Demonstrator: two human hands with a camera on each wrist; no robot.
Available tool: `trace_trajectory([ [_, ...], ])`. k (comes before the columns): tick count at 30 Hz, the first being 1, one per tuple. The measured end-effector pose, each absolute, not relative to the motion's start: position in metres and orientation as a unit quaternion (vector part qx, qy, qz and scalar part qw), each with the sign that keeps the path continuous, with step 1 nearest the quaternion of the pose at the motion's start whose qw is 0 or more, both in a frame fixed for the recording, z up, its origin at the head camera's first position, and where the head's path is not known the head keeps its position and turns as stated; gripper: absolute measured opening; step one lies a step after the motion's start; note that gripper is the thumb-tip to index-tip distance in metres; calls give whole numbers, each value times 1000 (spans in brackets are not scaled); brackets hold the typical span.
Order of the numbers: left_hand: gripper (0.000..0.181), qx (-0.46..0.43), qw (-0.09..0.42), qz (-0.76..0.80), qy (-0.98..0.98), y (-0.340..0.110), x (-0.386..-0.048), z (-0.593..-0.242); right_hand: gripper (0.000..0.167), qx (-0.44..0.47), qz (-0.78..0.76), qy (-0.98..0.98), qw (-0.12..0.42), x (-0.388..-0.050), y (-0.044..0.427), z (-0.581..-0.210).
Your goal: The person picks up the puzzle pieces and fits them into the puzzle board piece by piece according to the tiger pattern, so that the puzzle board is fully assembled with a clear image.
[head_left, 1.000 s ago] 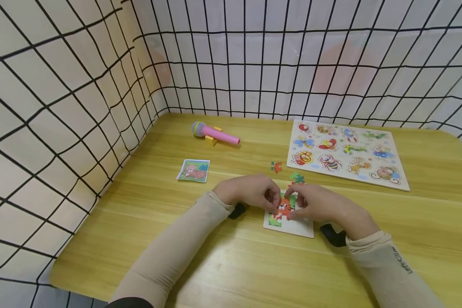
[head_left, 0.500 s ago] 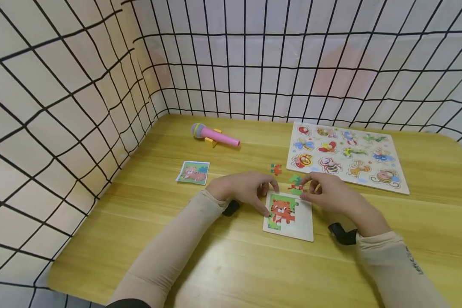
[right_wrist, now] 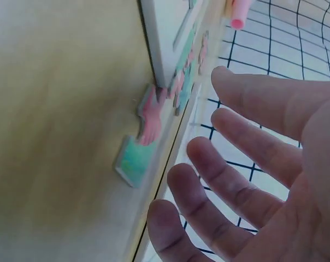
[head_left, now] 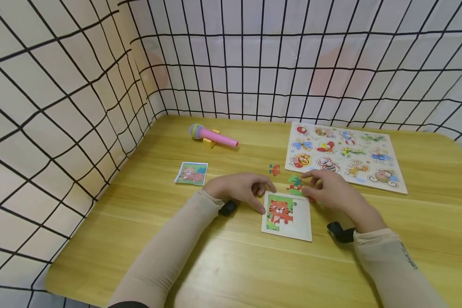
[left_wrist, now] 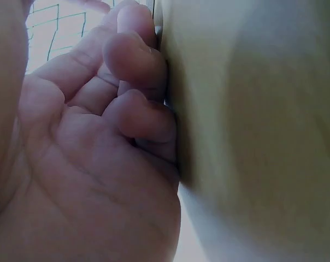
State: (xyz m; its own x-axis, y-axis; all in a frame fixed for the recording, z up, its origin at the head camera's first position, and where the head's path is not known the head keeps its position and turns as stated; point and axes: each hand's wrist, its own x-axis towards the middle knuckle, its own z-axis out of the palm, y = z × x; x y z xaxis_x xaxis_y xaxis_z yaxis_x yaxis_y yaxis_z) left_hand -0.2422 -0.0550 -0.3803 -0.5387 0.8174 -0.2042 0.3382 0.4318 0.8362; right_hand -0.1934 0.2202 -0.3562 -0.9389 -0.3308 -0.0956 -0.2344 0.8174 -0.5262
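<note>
A small square puzzle board (head_left: 298,220) lies in the middle of the table, partly filled with joined pieces showing an orange tiger (head_left: 280,209). My left hand (head_left: 240,188) holds the board at its far left corner, thumb on the left edge and forefinger at the far edge. Its other fingers curl against the table in the left wrist view. My right hand (head_left: 331,194) hovers past the board's far right corner, fingers spread and holding nothing. Loose puzzle pieces (head_left: 294,188) lie just beyond the board; a red and green piece (right_wrist: 148,117) is mostly hidden beneath that hand in the head view.
Another loose piece (head_left: 274,170) lies farther back. A picture card (head_left: 191,173) is at left, with a pink toy microphone (head_left: 219,138) on a yellow stand behind it. A large insect puzzle board (head_left: 346,156) lies at back right. Black wire mesh (head_left: 254,77) surrounds the table.
Both hands have drawn apart from the tiger pieces. The left has shifted to the board's edge; the right has moved right and away, over the loose pieces, with its fingers spread.
</note>
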Motion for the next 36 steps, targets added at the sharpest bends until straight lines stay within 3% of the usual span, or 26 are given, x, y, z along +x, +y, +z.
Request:
trace_trajectory([
  [12,53,350,321,394,787,-54,-241,-380,42,-152,-215,954,145,-223,206,-356],
  [36,51,341,322,391,791,-51,-239,-377,28,-123,-253,948,147,-225,204,-356],
])
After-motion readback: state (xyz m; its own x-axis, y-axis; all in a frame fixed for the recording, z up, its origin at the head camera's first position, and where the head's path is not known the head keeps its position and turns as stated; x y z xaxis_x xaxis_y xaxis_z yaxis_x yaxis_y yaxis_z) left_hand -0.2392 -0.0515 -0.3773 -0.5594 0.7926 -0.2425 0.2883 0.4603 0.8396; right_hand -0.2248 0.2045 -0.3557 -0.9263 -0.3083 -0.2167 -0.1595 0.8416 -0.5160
